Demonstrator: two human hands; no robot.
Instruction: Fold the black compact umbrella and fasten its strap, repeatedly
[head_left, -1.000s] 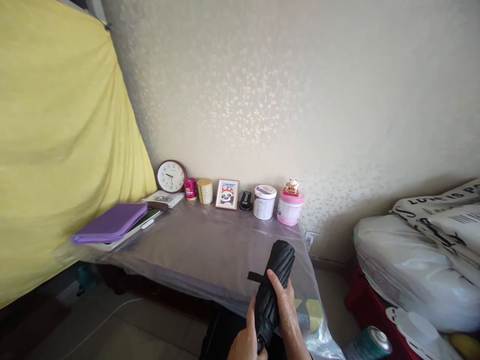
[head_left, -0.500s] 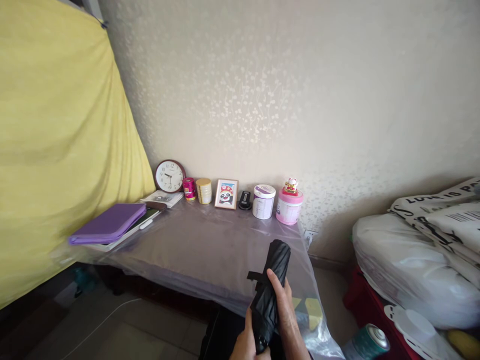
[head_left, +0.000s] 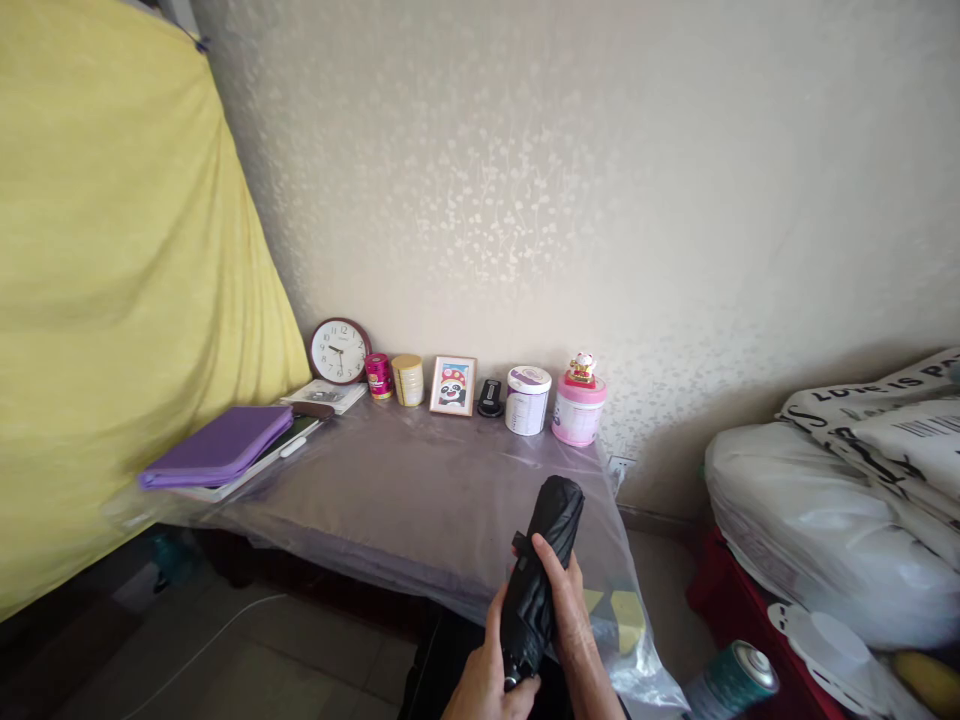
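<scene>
A folded black umbrella (head_left: 544, 560) is held upright and tilted, its top pointing away over the near right corner of the table (head_left: 420, 490). My right hand (head_left: 571, 620) wraps round the umbrella's middle, with a finger lying along the fabric. My left hand (head_left: 480, 680) grips the handle end at the bottom of the picture. A short black strap sticks out from the umbrella's left side by my right fingertip.
The table is covered in clear plastic sheet. Along the wall stand a clock (head_left: 339, 351), small tins, a panda picture frame (head_left: 453, 386), a white tub (head_left: 528, 400) and a pink tub (head_left: 577, 413). A purple folder (head_left: 221, 446) lies left. Bagged bundles (head_left: 832, 540) pile up right; a yellow curtain (head_left: 112, 280) hangs left.
The umbrella has turned slightly in my hands, and its strap now shows shorter, close to my right fingertip. Both hands sit a little lower in the picture.
</scene>
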